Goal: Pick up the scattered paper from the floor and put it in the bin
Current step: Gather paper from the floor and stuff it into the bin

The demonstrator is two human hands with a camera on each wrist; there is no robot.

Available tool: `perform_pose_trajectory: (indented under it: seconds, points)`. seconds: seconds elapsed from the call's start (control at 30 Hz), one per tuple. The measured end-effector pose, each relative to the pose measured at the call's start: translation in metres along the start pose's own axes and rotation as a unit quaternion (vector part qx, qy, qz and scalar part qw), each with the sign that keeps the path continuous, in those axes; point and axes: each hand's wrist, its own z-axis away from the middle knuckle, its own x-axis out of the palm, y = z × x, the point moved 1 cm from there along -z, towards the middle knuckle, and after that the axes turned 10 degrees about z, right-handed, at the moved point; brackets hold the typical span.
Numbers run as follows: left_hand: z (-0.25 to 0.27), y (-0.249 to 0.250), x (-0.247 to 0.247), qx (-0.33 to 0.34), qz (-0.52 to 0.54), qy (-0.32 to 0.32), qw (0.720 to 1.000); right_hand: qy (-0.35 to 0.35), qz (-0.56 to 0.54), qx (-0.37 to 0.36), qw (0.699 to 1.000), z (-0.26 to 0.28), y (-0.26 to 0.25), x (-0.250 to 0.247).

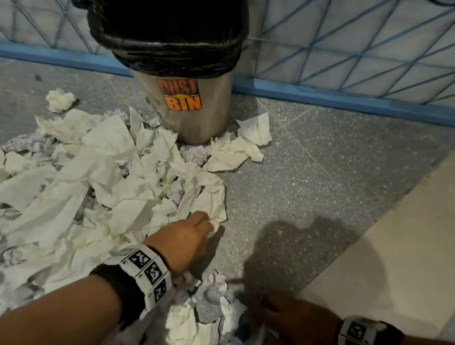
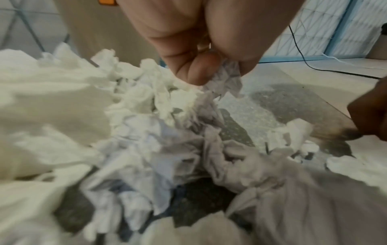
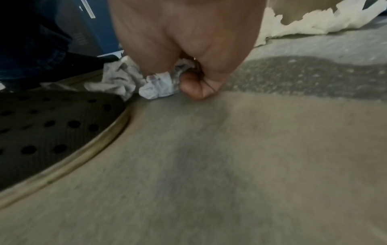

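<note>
A steel bin [image 1: 188, 126] with a black liner and a "DUST BIN" sticker stands against the wall. A big heap of crumpled white paper [image 1: 83, 186] covers the floor to its left and in front. My left hand [image 1: 208, 225] reaches to the heap's right edge, and its fingers pinch a crumpled sheet [image 2: 227, 81] there. My right hand [image 1: 270, 315] is low near the bottom edge, in shadow. In the right wrist view its fingers [image 3: 196, 87] are curled round a wad of printed paper [image 3: 159, 87] against the floor.
Two loose sheets [image 1: 246, 145] lie right of the bin's foot, and one ball [image 1: 59, 100] lies to its left. The wall has blue lattice and a blue skirting [image 1: 352, 99]. A black cable [image 2: 301, 54] runs along the floor. A dark perforated round thing [image 3: 41, 129] lies by my right hand.
</note>
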Motion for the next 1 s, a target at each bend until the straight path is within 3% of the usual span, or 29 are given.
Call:
perform_pose_trajectory:
  seconds: [0.1, 0.17, 0.27, 0.33, 0.43, 0.53, 0.63, 0.7, 0.8, 0.87, 0.93, 1.0]
  points:
    - [0.011, -0.011, 0.001, 0.004, -0.029, 0.015, 0.999, 0.022, 0.043, 0.012, 0.999, -0.004, 0.002, 0.001]
    - [0.017, -0.012, -0.004, 0.001, -0.019, 0.01, 1.0, -0.026, 0.009, 0.016, 0.999, -0.008, 0.004, -0.008]
    - [0.026, -0.003, -0.024, 0.02, 0.018, 0.031, 0.999, 0.044, 0.012, 0.026, 0.999, -0.008, 0.01, -0.031]
    - [0.027, 0.008, -0.055, 0.052, -0.007, 0.083, 0.995, 0.117, -0.044, 0.051, 0.991, -0.011, 0.01, -0.075]
    - [0.019, 0.029, -0.131, 0.107, -0.011, 0.194, 0.975, 0.261, -0.045, 0.124, 0.956, -0.022, 0.011, -0.172]
    - [0.01, 0.044, -0.225, 0.092, -0.037, 0.316, 0.944, 0.43, 0.0, 0.15, 0.89, -0.044, 0.003, -0.283]
    - [-0.006, 0.046, -0.303, 0.027, -0.075, 0.414, 0.907, 0.542, 0.011, 0.169, 0.823, -0.072, -0.002, -0.372]
    - [-0.023, 0.032, -0.33, -0.062, -0.056, 0.437, 0.896, 0.533, 0.02, 0.213, 0.819, -0.096, 0.0, -0.41]
    - [-0.041, 0.004, -0.332, -0.182, 0.034, 0.433, 0.882, 0.436, -0.038, 0.281, 0.854, -0.129, 0.006, -0.427]
    - [-0.041, -0.009, -0.32, -0.212, 0.107, 0.466, 0.852, 0.425, -0.065, 0.295, 0.853, -0.135, 0.008, -0.42]
    - [-0.031, -0.014, -0.302, -0.166, 0.114, 0.517, 0.832, 0.486, -0.048, 0.258, 0.834, -0.123, 0.01, -0.403]
    - [-0.017, -0.01, -0.271, -0.07, 0.072, 0.525, 0.845, 0.553, -0.049, 0.186, 0.811, -0.106, 0.01, -0.37]
